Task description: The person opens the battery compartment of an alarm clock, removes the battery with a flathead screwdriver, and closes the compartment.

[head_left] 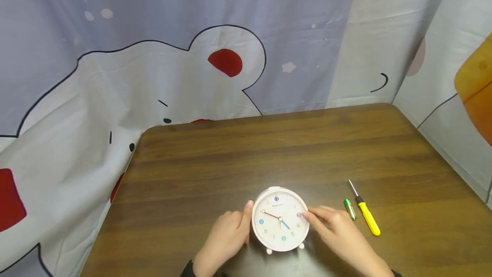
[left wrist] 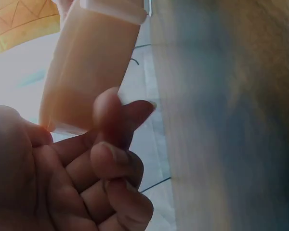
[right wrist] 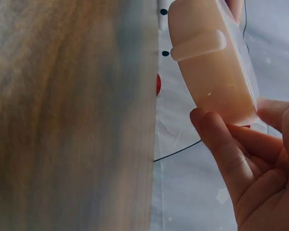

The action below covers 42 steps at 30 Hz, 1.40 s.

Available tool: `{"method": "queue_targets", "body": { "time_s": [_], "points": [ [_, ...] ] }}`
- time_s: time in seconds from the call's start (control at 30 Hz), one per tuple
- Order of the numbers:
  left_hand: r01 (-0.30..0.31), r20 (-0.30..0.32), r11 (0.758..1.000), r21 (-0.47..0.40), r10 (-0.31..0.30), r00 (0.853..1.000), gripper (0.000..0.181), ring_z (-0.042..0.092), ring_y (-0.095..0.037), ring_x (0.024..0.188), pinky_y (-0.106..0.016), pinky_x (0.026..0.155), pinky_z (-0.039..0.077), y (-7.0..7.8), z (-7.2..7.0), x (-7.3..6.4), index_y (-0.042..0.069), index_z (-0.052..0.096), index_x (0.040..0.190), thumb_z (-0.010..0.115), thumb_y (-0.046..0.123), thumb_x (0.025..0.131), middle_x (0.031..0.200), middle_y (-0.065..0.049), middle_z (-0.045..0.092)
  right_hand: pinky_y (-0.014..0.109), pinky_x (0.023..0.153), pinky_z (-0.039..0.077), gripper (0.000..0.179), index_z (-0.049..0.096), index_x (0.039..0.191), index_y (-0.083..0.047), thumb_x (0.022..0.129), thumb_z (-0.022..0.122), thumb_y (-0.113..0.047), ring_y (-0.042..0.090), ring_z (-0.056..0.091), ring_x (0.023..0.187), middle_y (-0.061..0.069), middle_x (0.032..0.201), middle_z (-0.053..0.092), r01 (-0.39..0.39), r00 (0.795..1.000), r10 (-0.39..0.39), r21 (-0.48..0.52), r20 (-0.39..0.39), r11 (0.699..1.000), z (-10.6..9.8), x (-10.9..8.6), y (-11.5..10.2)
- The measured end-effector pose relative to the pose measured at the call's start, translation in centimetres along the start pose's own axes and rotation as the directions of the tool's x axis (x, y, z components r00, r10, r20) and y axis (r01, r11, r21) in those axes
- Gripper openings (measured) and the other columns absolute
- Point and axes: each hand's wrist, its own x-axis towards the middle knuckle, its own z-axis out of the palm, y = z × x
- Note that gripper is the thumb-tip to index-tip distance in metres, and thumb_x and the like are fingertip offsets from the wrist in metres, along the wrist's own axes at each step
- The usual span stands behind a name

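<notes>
A round, pale alarm clock (head_left: 279, 230) faces up toward the head camera, with two small knob feet at its lower edge. My left hand (head_left: 227, 235) grips its left edge; in the left wrist view, that hand (left wrist: 86, 173) has its fingers curled at the clock's rim (left wrist: 94, 57). On the opposite edge my right hand (head_left: 340, 232) pinches the clock, thumb on the front. The right wrist view shows the right hand's (right wrist: 250, 163) fingers behind the clock's casing (right wrist: 207, 72). Whether the feet touch the table cannot be told.
Right of the right hand, a green battery (head_left: 349, 209) lies beside a screwdriver (head_left: 367, 215) with a yellow handle. The brown wooden table (head_left: 246, 153) meets a printed curtain (head_left: 300, 54) at its back and sides.
</notes>
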Motion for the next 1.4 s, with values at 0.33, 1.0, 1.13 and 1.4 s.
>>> {"method": "queue_targets", "body": {
  "time_s": [0.33,1.0,1.13,1.4],
  "points": [
    [0.062,0.136,0.987,-0.147,-0.042,0.990,0.078,0.043,-0.009,0.036,-0.028,0.042,0.030,-1.2,1.1,1.5,0.015,0.064,0.055,0.024,0.056,0.108,0.041,0.007,0.047,0.022,0.060,0.051,0.014,0.079,0.097,-0.015,0.098,0.068,-0.024,-0.005,0.056,0.065,-0.014,0.075,0.066,-0.245,0.954,0.246,-0.029,0.170,0.969,0.4,-0.2,-0.1],
    [0.096,0.161,0.972,-0.217,-0.061,0.985,0.079,0.042,-0.008,0.031,-0.029,0.035,0.037,-2.7,1.8,1.8,0.011,0.064,0.053,0.027,0.053,0.109,0.039,0.005,0.049,0.022,0.052,0.040,0.031,0.068,0.075,-0.019,0.103,0.059,-0.029,-0.001,0.041,0.052,-0.017,0.058,0.048,-0.239,0.927,0.259,-0.105,0.270,0.965,1.7,0.7,0.2],
    [0.096,0.158,0.975,-0.200,-0.064,0.985,0.079,0.043,-0.009,0.030,-0.030,0.035,0.038,-2.6,1.8,1.9,0.011,0.064,0.052,0.027,0.052,0.109,0.039,0.005,0.049,0.023,0.054,0.042,0.029,0.074,0.084,-0.012,0.103,0.059,-0.028,-0.001,0.044,0.054,-0.015,0.059,0.051,-0.254,0.920,0.278,-0.119,0.277,0.960,1.7,0.8,0.2],
    [0.095,0.153,0.981,-0.167,-0.069,0.986,0.076,0.046,-0.009,0.030,-0.027,0.036,0.035,-2.8,1.7,1.8,0.012,0.063,0.053,0.028,0.049,0.110,0.039,0.006,0.051,0.026,0.061,0.049,0.026,0.078,0.093,-0.007,0.102,0.061,-0.025,0.001,0.050,0.061,-0.013,0.065,0.056,-0.265,0.911,0.298,-0.149,0.283,0.953,2.1,0.9,-0.1]
  ]
}}
